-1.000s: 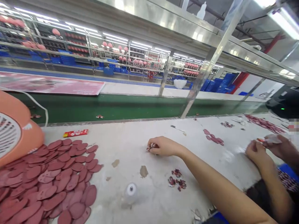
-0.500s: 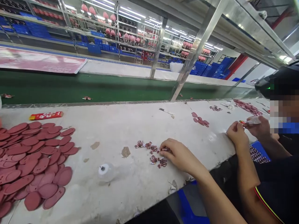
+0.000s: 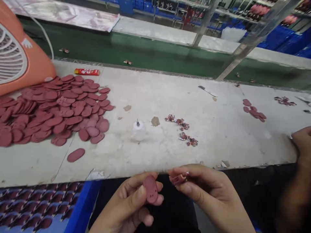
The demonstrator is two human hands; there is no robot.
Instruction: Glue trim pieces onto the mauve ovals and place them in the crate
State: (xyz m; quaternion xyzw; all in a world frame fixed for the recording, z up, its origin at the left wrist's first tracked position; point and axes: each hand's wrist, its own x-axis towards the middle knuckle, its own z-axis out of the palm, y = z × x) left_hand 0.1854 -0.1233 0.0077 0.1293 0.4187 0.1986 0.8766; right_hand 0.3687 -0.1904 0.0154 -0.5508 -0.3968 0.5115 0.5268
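Nearest us, our left hand (image 3: 126, 204) pinches a pink oval piece (image 3: 150, 189) with small holes between thumb and fingers, and our right hand (image 3: 209, 194) grasps a small crumpled printed piece (image 3: 178, 178) at the fingertips, the two pieces just apart. At near left, a blue crate (image 3: 82, 207) holds rows of dark printed pieces (image 3: 41, 207). On the white worktop (image 3: 155, 155) lie a loose oval (image 3: 75, 155), a heap of pink ovals (image 3: 65, 113), a small clear bottle (image 3: 138, 131) and a cluster of printed scraps (image 3: 182, 131). A co-worker's hand (image 3: 302, 142) rests at right. Beyond lies a green conveyor belt (image 3: 145, 55).
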